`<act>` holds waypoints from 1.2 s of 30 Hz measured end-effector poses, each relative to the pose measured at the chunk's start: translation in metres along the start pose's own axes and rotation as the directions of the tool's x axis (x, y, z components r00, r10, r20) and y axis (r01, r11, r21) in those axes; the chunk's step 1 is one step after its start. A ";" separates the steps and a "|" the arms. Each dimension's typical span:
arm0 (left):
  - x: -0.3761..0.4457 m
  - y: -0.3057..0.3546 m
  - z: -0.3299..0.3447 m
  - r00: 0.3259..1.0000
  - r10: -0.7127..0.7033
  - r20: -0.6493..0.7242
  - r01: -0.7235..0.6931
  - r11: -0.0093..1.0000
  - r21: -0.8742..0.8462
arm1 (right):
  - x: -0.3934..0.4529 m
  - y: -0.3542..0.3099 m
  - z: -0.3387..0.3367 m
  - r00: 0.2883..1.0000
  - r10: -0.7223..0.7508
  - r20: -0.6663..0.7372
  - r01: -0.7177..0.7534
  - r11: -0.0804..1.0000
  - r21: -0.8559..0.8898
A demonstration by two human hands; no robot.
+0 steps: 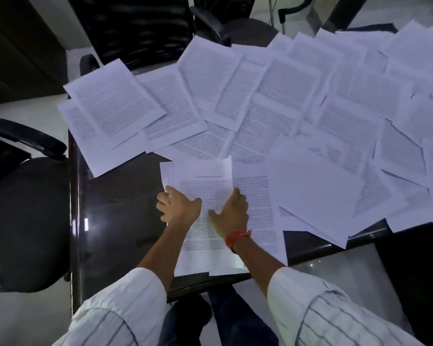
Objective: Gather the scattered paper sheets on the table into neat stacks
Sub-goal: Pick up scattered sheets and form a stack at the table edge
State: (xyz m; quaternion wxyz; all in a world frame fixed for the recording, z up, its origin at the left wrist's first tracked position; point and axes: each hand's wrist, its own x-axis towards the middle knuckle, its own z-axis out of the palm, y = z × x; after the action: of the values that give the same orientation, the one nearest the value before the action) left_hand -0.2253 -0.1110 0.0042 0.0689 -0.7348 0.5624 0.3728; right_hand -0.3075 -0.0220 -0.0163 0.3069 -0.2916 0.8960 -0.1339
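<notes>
A small stack of printed paper sheets (203, 176) lies on the dark table (125, 208) right in front of me. My left hand (178, 207) grips the stack's left edge with curled fingers, thumb lying on top. My right hand (231, 212), a red thread at its wrist, holds the stack's right edge, thumb spread across the top page. Several loose printed sheets (273, 116) lie overlapping across the far and right parts of the table. One printed sheet (260, 208) lies just right of the stack, partly under a blank sheet (315, 196).
A black office chair (23, 221) stands at the table's left edge and another chair (140, 28) at the far side. Some sheets overhang the table's left and near-right edges. Bare tabletop shows left of the stack.
</notes>
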 end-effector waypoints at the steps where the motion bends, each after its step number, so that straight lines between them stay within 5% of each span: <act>1: -0.002 0.003 0.001 0.999 -0.049 0.002 0.049 0.999 -0.003 | 0.002 -0.004 0.001 0.999 0.019 0.030 -0.020 0.999 0.036; 4: 0.001 0.004 -0.003 0.991 -0.127 0.037 0.131 0.979 -0.153 | 0.010 -0.007 -0.009 0.995 0.061 0.079 -0.082 0.949 0.306; 9: -0.019 -0.027 -0.019 0.996 0.067 0.060 -0.024 0.839 -0.543 | -0.011 0.022 -0.040 0.994 0.108 -0.036 -0.069 0.825 0.561; 12: -0.038 -0.037 -0.005 0.976 0.184 0.117 -0.073 0.781 -0.620 | -0.024 0.049 -0.050 0.976 0.179 -0.120 -0.079 0.813 0.576; 15: -0.049 -0.039 0.016 0.950 0.236 0.205 -0.094 0.840 -0.534 | -0.025 0.066 -0.049 0.969 0.216 -0.123 -0.134 0.869 0.477; 19: -0.066 -0.031 0.038 0.952 0.222 0.212 -0.185 0.965 -0.184 | -0.028 0.078 -0.033 0.961 0.249 -0.125 -0.262 0.960 -0.102; 22: -0.079 -0.023 0.046 0.958 0.170 0.231 -0.131 0.976 -0.175 | -0.036 0.073 -0.025 0.958 0.264 -0.115 -0.279 0.950 -0.137; 29: -0.064 -0.047 0.031 0.960 0.104 0.259 0.004 0.924 -0.383 | -0.051 0.050 -0.015 0.958 0.283 -0.046 -0.248 0.898 0.364; 36: -0.066 -0.121 -0.027 0.988 0.124 0.094 -0.041 0.789 -0.613 | -0.102 0.016 0.006 0.981 0.164 -0.099 -0.083 0.830 0.552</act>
State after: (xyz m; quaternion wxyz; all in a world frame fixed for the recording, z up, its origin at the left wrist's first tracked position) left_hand -0.1124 -0.0304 0.0260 -0.1515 -0.6668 0.4383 0.5833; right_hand -0.2458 0.0521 0.0205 0.3206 -0.1231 0.8574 -0.3833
